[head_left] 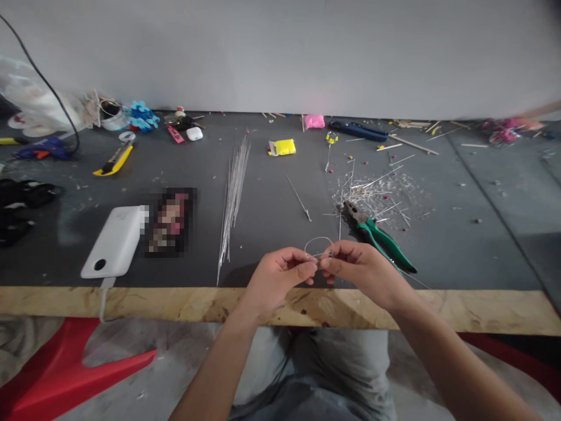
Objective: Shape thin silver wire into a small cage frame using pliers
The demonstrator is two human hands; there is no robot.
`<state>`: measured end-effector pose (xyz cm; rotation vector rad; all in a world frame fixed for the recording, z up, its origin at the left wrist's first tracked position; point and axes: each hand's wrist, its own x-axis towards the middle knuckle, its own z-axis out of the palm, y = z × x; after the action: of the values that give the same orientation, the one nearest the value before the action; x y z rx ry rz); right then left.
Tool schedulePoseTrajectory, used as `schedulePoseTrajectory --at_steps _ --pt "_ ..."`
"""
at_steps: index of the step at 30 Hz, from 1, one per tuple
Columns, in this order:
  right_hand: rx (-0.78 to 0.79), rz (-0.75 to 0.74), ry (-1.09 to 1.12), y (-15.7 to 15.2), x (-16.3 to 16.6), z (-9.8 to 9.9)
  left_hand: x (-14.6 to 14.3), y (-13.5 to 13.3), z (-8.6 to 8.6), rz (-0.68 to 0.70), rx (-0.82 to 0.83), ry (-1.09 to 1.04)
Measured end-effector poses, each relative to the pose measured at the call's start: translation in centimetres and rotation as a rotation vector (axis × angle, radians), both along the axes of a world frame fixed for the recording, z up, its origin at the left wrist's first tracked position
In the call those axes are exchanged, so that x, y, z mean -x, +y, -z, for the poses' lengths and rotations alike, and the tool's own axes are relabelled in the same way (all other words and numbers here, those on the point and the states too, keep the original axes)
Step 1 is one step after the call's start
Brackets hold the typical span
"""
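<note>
"What do we have, left to right?"

"Past the wire bundle [234, 193], our left hand [283, 275] pinches the looped wire [318, 238] near the front of the counter [272, 202]; our right hand [360, 268] pinches it too."

"Our risk?"

"If our pinch slackens, the looped wire could spring open; reaching right, we might knock the pliers [388, 242]."

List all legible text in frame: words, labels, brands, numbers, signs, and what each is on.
No text is readable.
White power bank: faint mark on its top face, too small and blurred to read.
Pixelated patch beside it: blocked out, nothing legible.
</note>
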<state>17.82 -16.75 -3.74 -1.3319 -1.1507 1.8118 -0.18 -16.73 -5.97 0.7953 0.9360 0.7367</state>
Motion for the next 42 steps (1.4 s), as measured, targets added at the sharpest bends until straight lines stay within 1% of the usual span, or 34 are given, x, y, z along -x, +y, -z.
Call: schedulePoseTrajectory --at_steps 4,7,10,13,17,20,22,26,28,30,33,34,35,37,39,42 --pt "0.007 -0.004 0.018 0.1 0.0 -0.3 0.1 0.2 0.6 -0.013 0.001 -0.037" --pt "0.023 -0.015 0.046 0.1 -0.1 -0.2 0.0 0.3 0.8 0.004 -0.002 -0.055" --pt "0.014 -0.027 0.041 0.1 -0.1 0.3 -0.1 0.4 0.9 0.013 -0.013 -0.040" --pt "-0.012 0.004 -0.013 0.2 0.0 1.1 -0.1 0.6 0.8 -0.020 -0.015 0.024" --pt "-0.043 0.118 -0.091 0.2 -0.3 2.1 0.4 1.4 1.0 -0.082 -0.020 0.198" --pt "-0.087 0.206 -0.147 -0.1 -1.7 2.4 1.4 2.4 1.3 -0.110 -0.074 0.398" --pt "-0.130 0.297 -0.206 -0.5 -3.2 2.5 2.2 3.0 1.4 -0.053 -0.110 0.521" --pt "-0.220 0.541 -0.395 -2.0 -6.9 3.5 4.2 3.9 1.5 0.052 -0.098 0.695" --pt "-0.234 0.594 -0.525 -2.9 -8.6 4.4 5.4 4.1 1.4 0.009 -0.137 0.755" --pt "-0.217 0.597 -0.655 -3.9 -10.0 5.5 6.8 4.3 1.4 -0.068 -0.219 0.865" --pt "-0.305 0.569 -0.804 -5.1 -10.8 7.2 9.0 4.3 1.6 -0.213 -0.449 1.212" --pt "-0.343 0.567 -0.830 -5.4 -10.9 7.7 9.6 4.3 1.7 -0.235 -0.515 1.314" --pt "-0.383 0.592 -0.843 -5.6 -10.7 8.1 10.2 4.3 1.9 -0.246 -0.546 1.380" --pt "-0.416 0.634 -0.843 -5.9 -10.3 8.8 11.2 4.3 2.2 -0.194 -0.498 1.435" --pt "-0.439 0.656 -0.855 -6.0 -9.7 9.1 11.6 4.4 2.5 -0.157 -0.427 1.431" --pt "-0.498 0.683 -0.907 -6.0 -9.1 9.5 11.8 4.8 2.5 -0.168 -0.340 1.442"
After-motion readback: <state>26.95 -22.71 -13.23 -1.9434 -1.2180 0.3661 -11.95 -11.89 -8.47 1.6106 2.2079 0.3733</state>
